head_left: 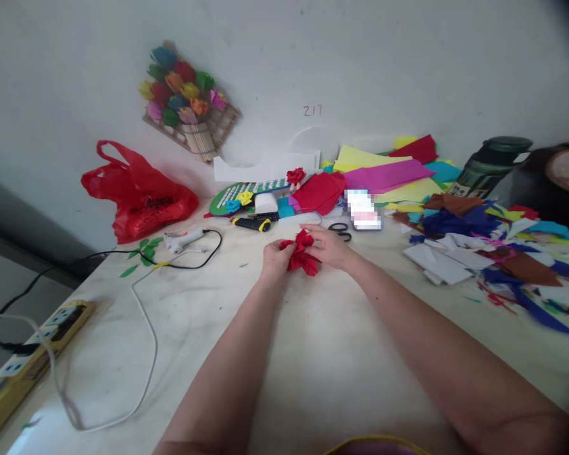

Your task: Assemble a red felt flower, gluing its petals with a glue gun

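Both hands meet over the middle of the table around a red paper flower [306, 260]. On its left side, my left hand [275, 258] is closed, pinching the petals. My right hand [330, 248] grips the flower from the right, with its fingers bent around the upper petals. The red petals spread out below and between the hands; some are hidden by the fingers. Just beyond my right hand lie black-handled scissors [341, 231]. A yellow and black utility knife [252, 224] rests farther back to the left.
A glue gun [184, 240] with its cord and green paper leaves [145, 253] lies left, near a red plastic bag [140, 196]. Paper scraps [497, 246] cover the right side. A phone [364, 210], coloured sheets [384, 177] and a dark green bottle [493, 165] stand behind. A power strip [42, 354] edges the left.
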